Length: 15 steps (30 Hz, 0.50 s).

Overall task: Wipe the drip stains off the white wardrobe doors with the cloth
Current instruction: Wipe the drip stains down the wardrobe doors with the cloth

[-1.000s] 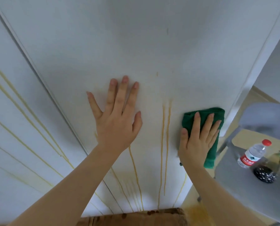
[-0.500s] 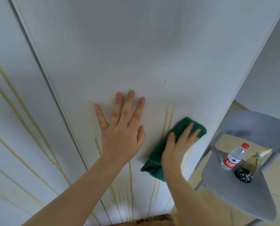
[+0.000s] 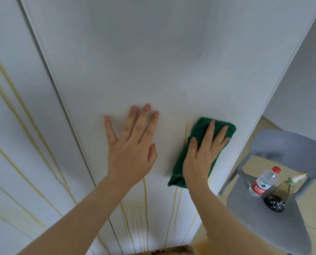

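The white wardrobe doors [image 3: 172,61] fill the view, rigid and smooth, so they should take firm pressure; yellow drip stains [image 3: 145,199] run down the near part of the right door and across the left one. A grey chair [image 3: 254,227] stands just right of the door edge and may crowd strokes that way. The left hand [image 3: 131,153] braces flat on the door, fingers spread. The right hand [image 3: 201,157] presses the green cloth [image 3: 199,129] to the door over the streaks, fingers straight and slightly fanned. The cloth looks soft, light and folded, and is best kept under the palm. A water bottle [image 3: 262,183] and a dark sauce bottle [image 3: 276,201] stand on the chair seat
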Available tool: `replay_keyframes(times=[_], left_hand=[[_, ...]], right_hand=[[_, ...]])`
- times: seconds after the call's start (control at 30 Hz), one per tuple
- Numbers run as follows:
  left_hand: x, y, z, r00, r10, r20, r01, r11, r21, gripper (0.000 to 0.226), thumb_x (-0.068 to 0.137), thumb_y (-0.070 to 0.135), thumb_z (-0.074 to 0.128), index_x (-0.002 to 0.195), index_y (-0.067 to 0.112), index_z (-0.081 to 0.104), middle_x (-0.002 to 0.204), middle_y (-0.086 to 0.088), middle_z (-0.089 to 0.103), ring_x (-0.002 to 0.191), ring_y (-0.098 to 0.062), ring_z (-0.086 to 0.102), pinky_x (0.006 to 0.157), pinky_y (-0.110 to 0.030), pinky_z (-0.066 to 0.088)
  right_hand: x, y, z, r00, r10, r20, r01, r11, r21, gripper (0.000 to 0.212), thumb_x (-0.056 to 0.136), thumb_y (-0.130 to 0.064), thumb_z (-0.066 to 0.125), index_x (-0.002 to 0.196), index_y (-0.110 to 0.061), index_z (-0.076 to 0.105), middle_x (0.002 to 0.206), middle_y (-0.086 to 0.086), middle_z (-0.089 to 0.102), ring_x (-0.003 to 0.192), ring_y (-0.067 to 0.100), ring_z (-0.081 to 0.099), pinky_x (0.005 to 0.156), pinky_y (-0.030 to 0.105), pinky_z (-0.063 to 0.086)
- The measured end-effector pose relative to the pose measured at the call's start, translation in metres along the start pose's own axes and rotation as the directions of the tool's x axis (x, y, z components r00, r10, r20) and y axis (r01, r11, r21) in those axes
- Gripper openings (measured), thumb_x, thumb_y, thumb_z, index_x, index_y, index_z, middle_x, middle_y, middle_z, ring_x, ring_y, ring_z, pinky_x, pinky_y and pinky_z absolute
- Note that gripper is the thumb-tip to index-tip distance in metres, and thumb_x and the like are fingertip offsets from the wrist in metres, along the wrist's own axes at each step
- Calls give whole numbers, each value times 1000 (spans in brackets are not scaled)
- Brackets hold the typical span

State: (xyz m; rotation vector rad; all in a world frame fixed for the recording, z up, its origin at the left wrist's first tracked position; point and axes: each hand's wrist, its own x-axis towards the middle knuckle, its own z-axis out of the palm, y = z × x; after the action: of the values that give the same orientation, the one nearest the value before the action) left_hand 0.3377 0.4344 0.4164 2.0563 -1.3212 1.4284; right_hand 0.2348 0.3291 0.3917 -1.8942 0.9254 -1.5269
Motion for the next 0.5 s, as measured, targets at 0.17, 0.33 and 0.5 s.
replay_keyframes(times=[0.17,0.33,0.5], left_hand=[[1,-2,-4,999,23,28,-22,1000,-22,71,80,26,56,145,15,31,152,-5,22,141,-25,22,107,-67,12],[0,-4,-4,999,25,27,-24,1000,-15,69,81,24,54,145,16,31,152,-4,23,141,-24,22,107,-66,11],[0,-10,-4,997,67,27,-67,998,-9,66,82,24,53,144,16,33,152,-4,24,141,-24,23,108,-66,9]], right_hand=[[52,-18,-6,942,-307,-138,273,936,-224,50,94,-22,36,144,-19,32,152,13,17,139,38,4,113,49,3],[-32,66,2,850,-461,254,525,716,-460,41,103,-34,14,142,-23,17,144,15,23,129,47,18,113,47,3],[-55,84,-1,885,-355,302,465,729,-503,42,103,-37,10,143,-24,16,144,13,25,132,41,16,111,46,12]])
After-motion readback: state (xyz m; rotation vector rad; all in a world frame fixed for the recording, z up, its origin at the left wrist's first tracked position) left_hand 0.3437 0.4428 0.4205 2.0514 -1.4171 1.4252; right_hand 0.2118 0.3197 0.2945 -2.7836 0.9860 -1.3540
